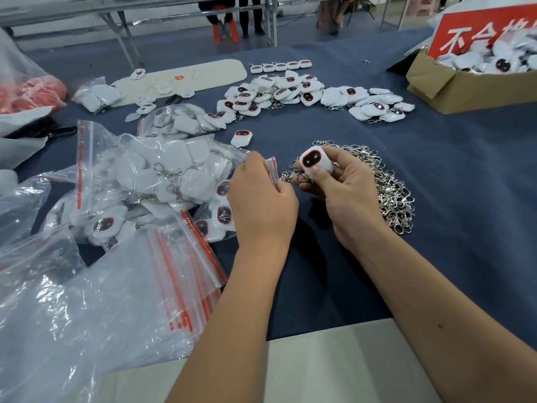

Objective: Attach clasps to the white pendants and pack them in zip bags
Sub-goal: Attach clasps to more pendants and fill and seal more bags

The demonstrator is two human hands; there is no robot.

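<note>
My right hand (345, 184) grips a white pendant (315, 161) with a dark red-rimmed face, a metal clasp dangling from its lower end. My left hand (261, 196) is closed just left of it, fingers pinching at the clasp (286, 177) beside a zip bag's red-striped edge (273, 167). Behind my right hand lies a heap of silver clasps (389, 187). Filled zip bags of pendants (157, 175) lie to the left. Loose white pendants (290, 94) are piled at the back of the blue table.
A stack of unused zip bags (162, 271) lies at the front left. A cardboard box (453, 85) full of pendants with a red sign stands at the back right. A single pendant (241, 138) rests near the bags. A pale board (186, 77) lies far back.
</note>
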